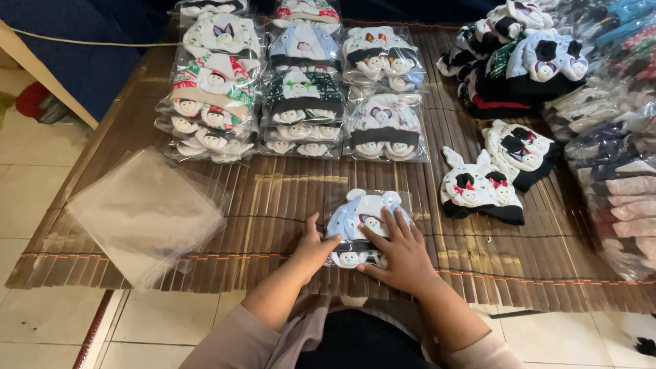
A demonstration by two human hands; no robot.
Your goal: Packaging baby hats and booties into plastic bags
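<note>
Both forearms reach forward from the bottom edge, sleeves pushed back near the elbows, and meet over a bagged hat lying on the near part of the mat; the left hand sits at the bag's left edge, palm down, fingers curled together against the side with the thumb raised; the right hand lies flat on top, fingers spread apart and pressing the plastic down; neither hand has the bag lifted off the mat.

The bag is clear plastic and holds a pale blue and white hat with small ears and little faces along its rim.

To the left, a stack of empty clear bags lies partly on the mat and partly over the tiled floor, well apart from the hands.

To the right, two loose hats, white with black bands and red bows, lie unbagged, just beside each other.

Farther off, three rows of bagged hats are piled in stacks; red and green on the left, dark green in the middle, white on the right.

At the far right, a heap of unbagged hats sits beside piles of wrapped goods running down the right edge.
</note>
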